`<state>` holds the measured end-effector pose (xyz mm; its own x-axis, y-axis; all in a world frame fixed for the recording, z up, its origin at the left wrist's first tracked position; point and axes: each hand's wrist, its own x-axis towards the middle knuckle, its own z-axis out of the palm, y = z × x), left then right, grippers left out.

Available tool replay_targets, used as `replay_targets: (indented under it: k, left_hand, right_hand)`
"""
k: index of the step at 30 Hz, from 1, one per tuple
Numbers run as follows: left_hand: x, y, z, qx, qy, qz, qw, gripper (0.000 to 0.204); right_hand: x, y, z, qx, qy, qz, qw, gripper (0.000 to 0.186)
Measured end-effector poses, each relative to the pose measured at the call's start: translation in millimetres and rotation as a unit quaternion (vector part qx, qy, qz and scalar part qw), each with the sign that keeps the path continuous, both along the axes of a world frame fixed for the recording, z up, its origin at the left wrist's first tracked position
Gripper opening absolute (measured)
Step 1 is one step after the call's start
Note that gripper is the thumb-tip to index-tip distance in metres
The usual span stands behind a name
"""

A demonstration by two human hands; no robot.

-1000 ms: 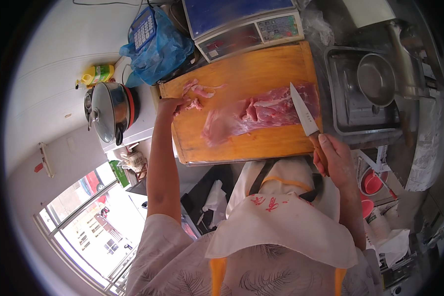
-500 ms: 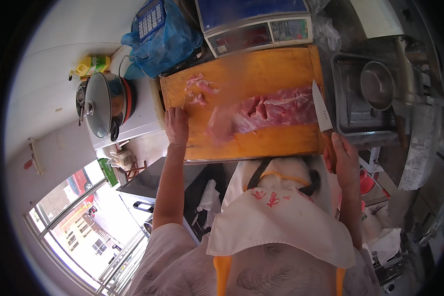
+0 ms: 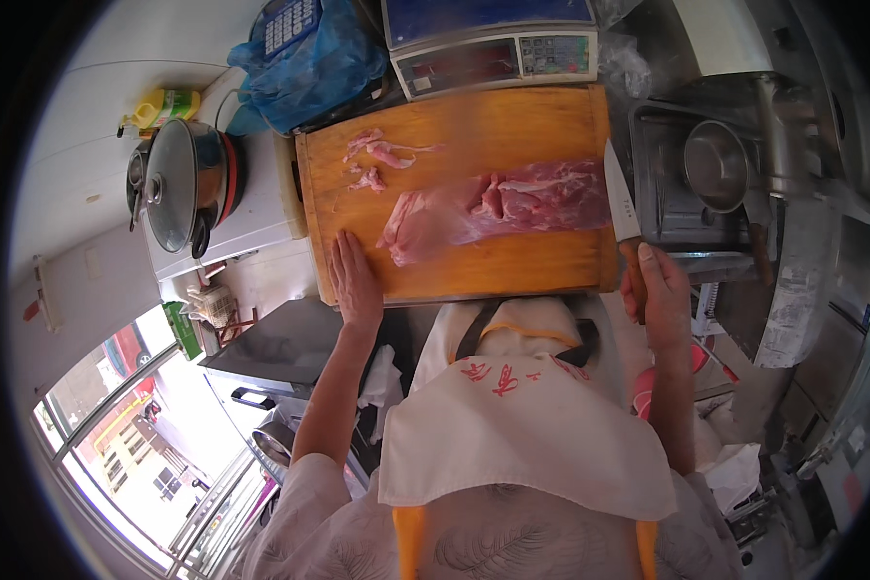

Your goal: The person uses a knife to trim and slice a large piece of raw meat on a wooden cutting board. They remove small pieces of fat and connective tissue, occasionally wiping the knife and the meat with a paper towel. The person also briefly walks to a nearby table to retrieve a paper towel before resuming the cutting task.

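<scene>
A long slab of raw meat (image 3: 541,203) lies across the wooden cutting board (image 3: 512,275), its middle partly veiled by a blurry smear in the picture. Small meat trimmings (image 3: 389,153) sit apart from it at the board's far left. My left hand (image 3: 356,282) rests flat on the near left corner of the board, fingers stretched out and holding nothing. In my right hand (image 3: 662,285) is a kitchen knife (image 3: 622,198), gripped by its wooden handle. Its blade points away from me, along the board's right edge and beside the slab's right end.
Behind the board stands a digital scale (image 3: 498,63), with a blue plastic bag (image 3: 309,72) and a calculator (image 3: 290,24) to its left. A lidded pot (image 3: 174,184) is at the left. On the right, a metal tray (image 3: 662,208) holds a small metal pan (image 3: 715,166).
My left hand has gone from curled fingers beside the trimmings to lying flat, nearer to me on the board. The knife stays in my right hand. The whole view has shifted slightly.
</scene>
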<state>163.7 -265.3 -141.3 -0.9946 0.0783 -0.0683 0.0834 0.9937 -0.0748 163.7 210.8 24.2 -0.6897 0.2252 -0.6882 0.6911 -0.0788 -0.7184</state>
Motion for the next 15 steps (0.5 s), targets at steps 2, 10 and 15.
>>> replay_targets:
  k: [2,10,15]
  left_hand:
    - [22,5,4,0.028,-0.012,0.015,0.999,0.07]
    - [59,6,49,0.128,-0.056,0.073,0.987,0.078]
    - [28,8,64,0.245,0.064,0.116,0.961,0.046]
  right_hand:
    - [1,1,0,-0.007,-0.002,0.007,1.0,0.04]
    - [1,-12,-2,-0.009,-0.031,0.021,0.999,0.039]
    - [-5,-21,3,0.016,-0.032,0.045,0.998,0.04]
